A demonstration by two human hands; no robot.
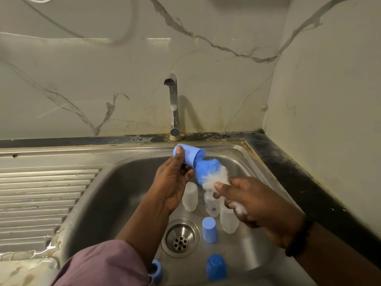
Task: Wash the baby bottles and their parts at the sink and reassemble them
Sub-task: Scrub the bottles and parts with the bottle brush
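Over a steel sink [123, 182], the left hand [172, 182] grips a smooth blue cap [188, 154] while the right hand [253, 201] pinches a fluffy blue-and-white brush [210, 173] entering it.

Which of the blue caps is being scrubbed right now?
The blue cap gripped in the left hand, held above the sink with the brush at its open mouth. The other blue caps all lie loose on the sink floor.
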